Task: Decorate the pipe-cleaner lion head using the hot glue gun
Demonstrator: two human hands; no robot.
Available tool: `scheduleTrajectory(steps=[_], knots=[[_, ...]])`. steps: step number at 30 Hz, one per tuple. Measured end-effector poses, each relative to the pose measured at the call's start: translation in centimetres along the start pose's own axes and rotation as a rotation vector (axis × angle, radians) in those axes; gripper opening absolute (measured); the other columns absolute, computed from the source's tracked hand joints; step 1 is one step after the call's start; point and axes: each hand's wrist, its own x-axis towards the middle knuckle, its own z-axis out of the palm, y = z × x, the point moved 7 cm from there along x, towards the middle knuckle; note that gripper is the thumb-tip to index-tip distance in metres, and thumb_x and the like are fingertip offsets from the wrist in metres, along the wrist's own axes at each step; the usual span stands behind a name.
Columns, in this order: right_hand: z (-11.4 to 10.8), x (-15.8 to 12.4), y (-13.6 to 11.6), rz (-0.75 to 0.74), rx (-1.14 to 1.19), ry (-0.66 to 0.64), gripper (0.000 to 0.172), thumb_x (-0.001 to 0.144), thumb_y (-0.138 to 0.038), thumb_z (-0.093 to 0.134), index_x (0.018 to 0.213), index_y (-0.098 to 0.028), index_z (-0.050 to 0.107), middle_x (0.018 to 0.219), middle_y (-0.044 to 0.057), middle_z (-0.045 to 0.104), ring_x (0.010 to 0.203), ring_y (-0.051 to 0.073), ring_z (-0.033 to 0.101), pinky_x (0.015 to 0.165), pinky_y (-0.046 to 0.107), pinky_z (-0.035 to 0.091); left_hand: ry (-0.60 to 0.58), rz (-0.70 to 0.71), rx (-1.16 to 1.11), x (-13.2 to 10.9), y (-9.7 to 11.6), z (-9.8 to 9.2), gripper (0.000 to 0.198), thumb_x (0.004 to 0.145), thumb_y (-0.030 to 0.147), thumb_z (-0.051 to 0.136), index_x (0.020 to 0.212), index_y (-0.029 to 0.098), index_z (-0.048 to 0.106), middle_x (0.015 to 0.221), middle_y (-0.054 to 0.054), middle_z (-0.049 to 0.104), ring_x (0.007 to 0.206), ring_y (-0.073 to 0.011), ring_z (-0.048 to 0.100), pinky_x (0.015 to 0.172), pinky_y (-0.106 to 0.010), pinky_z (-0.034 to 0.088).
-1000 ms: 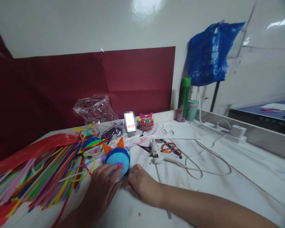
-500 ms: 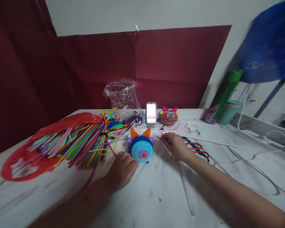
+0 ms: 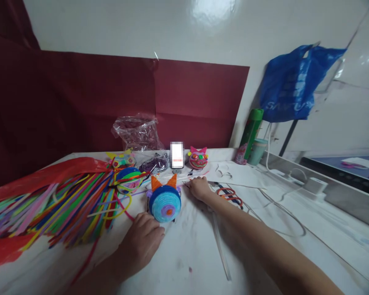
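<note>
Round, blue, orange-eared head of coiled fuzzy stems (image 3: 165,203): just beyond loosely curled left hand (image 3: 145,237), contact unclear. Right hand (image 3: 199,188) bunched; can't tell its hold. Head probably light, soft-skinned; best cupped round its sides.

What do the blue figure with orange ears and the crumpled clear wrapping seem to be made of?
Blue figure: probably soft cord or pipe cleaner, matte, judging by its ringed coils without shine; any core is hidden. Clear wrapping: thin glossy plastic, most likely, given its see-through creases and bright glints.
</note>
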Motion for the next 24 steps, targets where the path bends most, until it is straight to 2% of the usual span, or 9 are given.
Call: scheduleTrajectory(steps=[3,5,7,10,12,14,18,21,24], knots=[[-1.6,-0.7,0.0,0.027,0.172,0.08,0.023,0.097,-0.027,0.052,0.11,-0.011,0.063,0.11,0.012,0.067,0.098,0.023,0.065,0.085,0.042,0.053,0.004,0.015,-0.033,-0.2,0.2,-0.1,0.017,0.087,0.004,0.051,0.093,0.017,0.061,0.079,-0.005,0.064,0.076,-0.0174,0.053,0.073,-0.034,0.045],[-2.9,-1.8,-0.7,0.011,0.317,0.123,0.026,0.099,-0.022,0.042,0.098,-0.009,0.064,0.094,0.013,0.07,0.089,0.022,0.066,0.08,0.036,0.052,0.02,0.004,-0.088,-0.1,0.4,-0.4,0.02,0.086,0.003,0.051,0.094,0.016,0.062,0.078,-0.005,0.064,0.075,-0.0167,0.054,0.071,-0.032,0.047],[-3.8,-3.8,-2.3,-0.054,0.47,0.131,0.028,0.098,-0.027,0.04,0.094,-0.012,0.062,0.087,0.009,0.071,0.08,0.018,0.066,0.071,0.029,0.052,0.064,-0.066,-0.166,0.3,0.5,-0.9,0.019,0.087,0.003,0.052,0.093,0.016,0.064,0.075,-0.004,0.064,0.072,-0.0155,0.056,0.067,-0.028,0.048],[-3.8,-8.1,-5.4,-0.173,0.656,0.086,0.032,0.094,-0.038,0.043,0.081,-0.016,0.061,0.075,0.003,0.067,0.069,0.015,0.063,0.065,0.025,0.05,0.148,-0.315,-0.297,0.6,0.1,-1.5,0.015,0.088,0.01,0.055,0.085,0.017,0.068,0.072,-0.003,0.067,0.069,-0.0135,0.062,0.064,-0.022,0.05],[-3.1,-11.0,-7.6,-0.272,0.905,-0.001,0.03,0.087,-0.042,0.051,0.073,-0.017,0.06,0.069,0.002,0.063,0.065,0.015,0.058,0.064,0.026,0.048,0.157,-0.544,-0.396,0.5,-0.4,-1.3,0.015,0.087,0.017,0.057,0.082,0.018,0.071,0.074,-0.003,0.07,0.07,-0.014,0.066,0.065,-0.022,0.051],[-2.1,-13.2,-9.0,-0.285,1.015,-0.076,0.025,0.083,-0.038,0.052,0.071,-0.018,0.058,0.068,0.002,0.061,0.065,0.015,0.056,0.064,0.027,0.047,0.137,-0.768,-0.494,0.0,-0.8,-0.9,0.016,0.084,0.025,0.059,0.082,0.018,0.074,0.078,-0.005,0.073,0.073,-0.0165,0.068,0.067,-0.024,0.052],[-1.0,-15.2,-10.1,-0.268,0.982,-0.113,0.018,0.08,-0.028,0.051,0.064,-0.019,0.053,0.068,0.002,0.062,0.068,0.016,0.057,0.069,0.029,0.044,0.047,-1.088,-0.635,-1.0,-1.1,0.1,0.02,0.074,0.034,0.062,0.071,0.017,0.072,0.07,-0.004,0.07,0.068,-0.0183,0.063,0.065,-0.026,0.048],[-1.2,-15.6,-10.2,-0.292,0.902,-0.084,0.015,0.079,-0.022,0.051,0.064,-0.02,0.053,0.069,0.002,0.063,0.071,0.018,0.058,0.074,0.032,0.043,0.011,-1.202,-0.75,-1.7,-1.1,0.9,0.024,0.071,0.038,0.062,0.06,0.017,0.065,0.056,0.0,0.059,0.059,-0.0149,0.052,0.058,-0.025,0.041],[-1.1,-16.0,-10.4,-0.331,0.87,-0.08,0.015,0.079,-0.02,0.051,0.064,-0.02,0.052,0.069,0.003,0.064,0.073,0.018,0.058,0.076,0.033,0.043,0.022,-1.245,-0.91,-2.4,-0.9,2.1,0.026,0.072,0.039,0.064,0.059,0.017,0.06,0.054,0.003,0.051,0.056,-0.0123,0.043,0.056,-0.024,0.036]])
